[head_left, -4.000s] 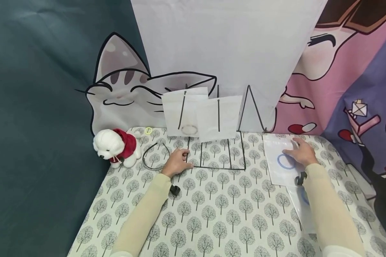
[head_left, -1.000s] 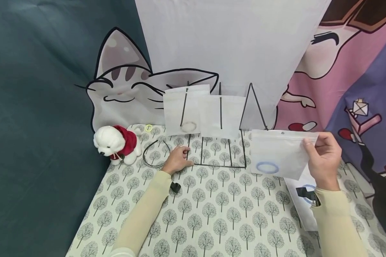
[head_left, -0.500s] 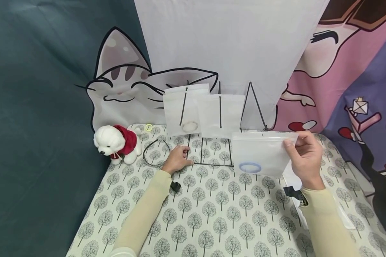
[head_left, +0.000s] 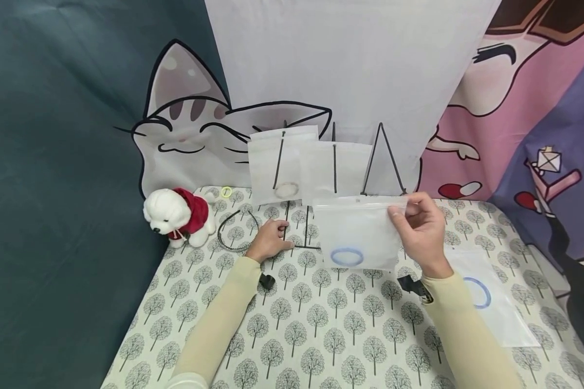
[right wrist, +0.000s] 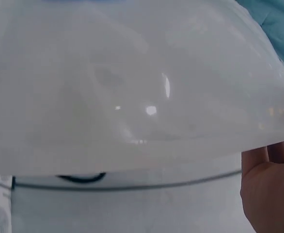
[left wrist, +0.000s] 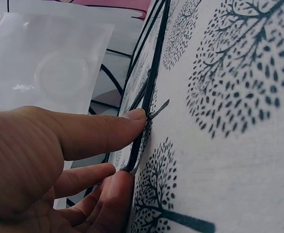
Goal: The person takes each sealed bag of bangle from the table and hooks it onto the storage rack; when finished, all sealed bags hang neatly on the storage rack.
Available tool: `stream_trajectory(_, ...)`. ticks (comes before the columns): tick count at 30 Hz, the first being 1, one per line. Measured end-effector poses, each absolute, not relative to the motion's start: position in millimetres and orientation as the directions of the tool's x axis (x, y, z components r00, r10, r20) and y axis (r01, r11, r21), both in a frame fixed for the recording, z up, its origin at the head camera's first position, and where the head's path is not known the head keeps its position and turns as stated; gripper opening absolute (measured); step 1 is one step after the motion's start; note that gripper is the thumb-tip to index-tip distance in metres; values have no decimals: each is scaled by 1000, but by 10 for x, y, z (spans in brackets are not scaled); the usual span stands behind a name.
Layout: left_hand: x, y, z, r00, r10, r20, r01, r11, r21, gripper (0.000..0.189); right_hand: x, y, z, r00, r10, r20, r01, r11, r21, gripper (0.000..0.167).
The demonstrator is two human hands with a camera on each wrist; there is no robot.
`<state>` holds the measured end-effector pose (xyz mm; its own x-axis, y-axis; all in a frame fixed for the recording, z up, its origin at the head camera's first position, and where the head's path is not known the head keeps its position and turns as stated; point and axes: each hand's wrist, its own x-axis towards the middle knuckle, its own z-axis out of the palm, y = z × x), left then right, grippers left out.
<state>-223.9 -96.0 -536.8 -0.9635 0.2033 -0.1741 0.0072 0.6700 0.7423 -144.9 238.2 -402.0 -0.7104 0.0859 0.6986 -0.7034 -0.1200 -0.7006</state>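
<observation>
My left hand [head_left: 271, 240] grips the front left corner of a black wire display rack [head_left: 334, 168]. In the left wrist view the thumb presses on the rack's bar [left wrist: 155, 73], with fingers bent at its corner. My right hand [head_left: 424, 232] pinches a clear zip bag [head_left: 365, 229] by its upper right corner, in front of the rack. A blue ring [head_left: 347, 249] lies in the bag's bottom. Two more zip bags hang on the rack's hooks: a left bag [head_left: 263, 173] with a pale ring [head_left: 286, 183], and a right bag [head_left: 352, 170]. In the right wrist view the held bag [right wrist: 132, 97] fills most of the picture.
A zip bag [head_left: 503, 319] with a blue ring lies on the tree-print cloth [head_left: 292, 335] at right. To the left are a white plush dog [head_left: 167, 212] in red, a black headband [head_left: 220, 236] and a small yellow ring [head_left: 226, 187]. Printed curtains stand behind.
My right hand has picked up the zip bag from the table at right, raised it upright and carried it left to the rack. The left hand stays at the rack's corner.
</observation>
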Motion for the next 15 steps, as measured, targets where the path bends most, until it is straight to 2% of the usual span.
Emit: stream_trajectory(15, -2245, -945, -5346, -963, 190, -192, -16, 670, 742, 77, -1644, 2004, -4114, -788, 136, 601, -606, 0, -795, 17)
